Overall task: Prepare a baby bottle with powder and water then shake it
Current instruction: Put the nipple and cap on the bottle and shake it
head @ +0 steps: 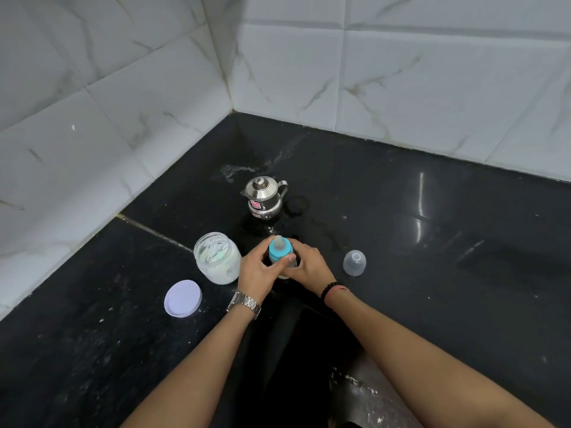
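A baby bottle (280, 249) with a blue collar and a clear teat stands upright on the black counter (417, 242). My left hand (255, 271) wraps the bottle from the left, its thumb lying across the front below the collar. My right hand (307, 262) grips it from the right. Most of the bottle's body is hidden by my fingers. To the left stands an open clear jar of white powder (217, 257). Its pale round lid (183, 298) lies flat in front of it. A small steel kettle (265, 197) with its lid on stands behind the bottle.
The bottle's clear dome cap (354, 262) rests on the counter to the right. Spilled water glistens around and behind the kettle. White marble-tiled walls (154, 103) meet in a corner at the back. White specks dot the counter near its front edge.
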